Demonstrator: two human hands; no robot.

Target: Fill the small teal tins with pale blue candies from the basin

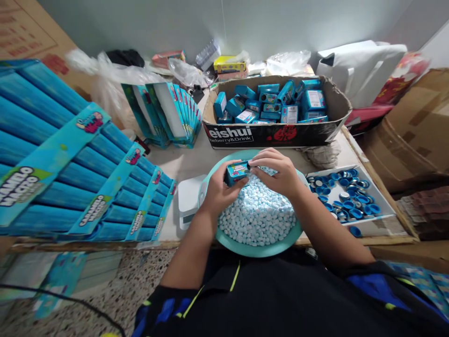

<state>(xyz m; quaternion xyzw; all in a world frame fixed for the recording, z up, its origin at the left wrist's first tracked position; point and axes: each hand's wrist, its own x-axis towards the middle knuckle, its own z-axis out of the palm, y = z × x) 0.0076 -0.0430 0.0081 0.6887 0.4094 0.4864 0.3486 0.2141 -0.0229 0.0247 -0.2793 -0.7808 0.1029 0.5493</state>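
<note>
Above the bowl, my left hand point(222, 189) is closed around a small blue printed box point(237, 172), thumb along its near side. The fingertips of my right hand point(275, 172) pinch the right end of the same box, where a small dark round part shows; whether it is a cap is hidden by the fingers. Beneath both hands is a turquoise bowl point(257, 252) holding many small pale blue and white candies point(259, 215). A white scale-like device point(189, 199) sits partly under the bowl's left side.
Behind the bowl, a cut-down carton point(273, 135) contains many blue boxes. To the right lies a white tray point(386, 217) of blue caps, with one loose cap point(355, 231) outside it. Stacked blue display boxes point(105, 187) fill the left; more display cartons point(164, 112) stand behind.
</note>
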